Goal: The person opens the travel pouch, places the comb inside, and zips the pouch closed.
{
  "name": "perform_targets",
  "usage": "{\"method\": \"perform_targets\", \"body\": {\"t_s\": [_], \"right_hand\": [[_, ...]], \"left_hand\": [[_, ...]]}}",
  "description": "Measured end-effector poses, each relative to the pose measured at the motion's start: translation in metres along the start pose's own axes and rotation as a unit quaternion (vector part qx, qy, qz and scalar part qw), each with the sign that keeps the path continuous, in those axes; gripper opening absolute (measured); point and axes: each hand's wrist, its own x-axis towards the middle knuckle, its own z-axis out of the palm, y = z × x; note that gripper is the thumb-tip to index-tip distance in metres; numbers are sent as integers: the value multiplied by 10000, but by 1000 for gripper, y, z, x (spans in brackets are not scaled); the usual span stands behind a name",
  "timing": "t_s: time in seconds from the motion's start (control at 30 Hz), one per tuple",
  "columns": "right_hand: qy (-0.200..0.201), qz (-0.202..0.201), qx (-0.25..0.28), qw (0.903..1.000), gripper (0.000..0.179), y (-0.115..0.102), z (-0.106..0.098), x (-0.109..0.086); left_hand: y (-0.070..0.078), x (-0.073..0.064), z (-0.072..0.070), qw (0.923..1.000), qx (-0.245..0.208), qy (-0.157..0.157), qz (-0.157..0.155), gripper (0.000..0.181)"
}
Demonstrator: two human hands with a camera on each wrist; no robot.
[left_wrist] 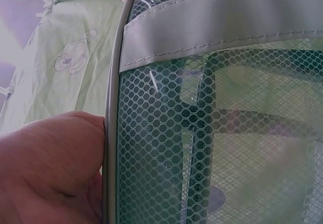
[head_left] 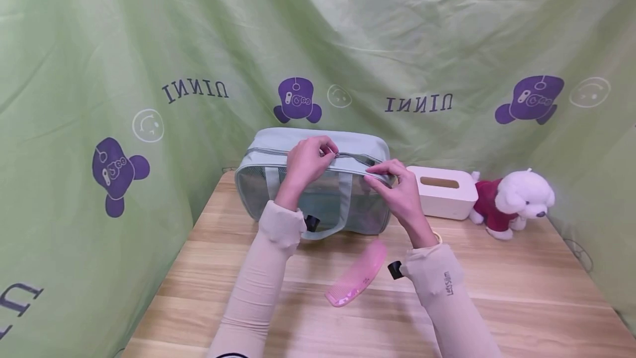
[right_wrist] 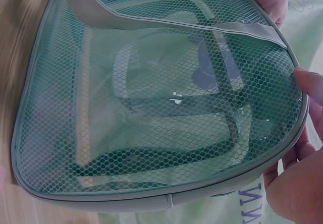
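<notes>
Left fingers [head_left: 326,142] pinching zipper [head_left: 358,157], right fingers [head_left: 383,168] pinching rim [head_left: 359,172], bag [head_left: 350,140] beneath both

head cam: up above both forearms [head_left: 265,269], facing forward and down. farthest of the three, gets the whole bag [head_left: 325,138], tabletop [head_left: 199,275] and green curtain [head_left: 358,37] behind.
left wrist cam [head_left: 311,223]: very close to the bag's mesh front [left_wrist: 151,143], rolled so bag top points picture-left; left hand [left_wrist: 53,158] lower left.
right wrist cam [head_left: 395,270]: close too, slightly farther back, rolled opposite, bag top picture-right, tabletop strip at left, right hand [right_wrist: 300,186] lower right.
both wrist views share mesh front and curtain, each catching part of the other hand up top. head and right wrist share the tabletop.
</notes>
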Motion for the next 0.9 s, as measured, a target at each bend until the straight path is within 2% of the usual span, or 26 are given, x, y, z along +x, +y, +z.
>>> {"method": "perform_targets", "body": {"t_s": [0.13,0.47,0.63,0.9], "right_hand": [[41,-37,57,10000,17,-2,3,-1],[136,-233,151,9995,17,11,1,0],[106,-142,181,9997,17,12,0,0],[114,-81,208,9997,17,10,0,0]], "left_hand": [[-2,-1,0,10000,8,1,12,12],[-3,0,1,9997,52,195,165,11],[-9,1,-4,9995,47,235,210,10],[-21,-1,-14,9991,240,352,66,9]]}}
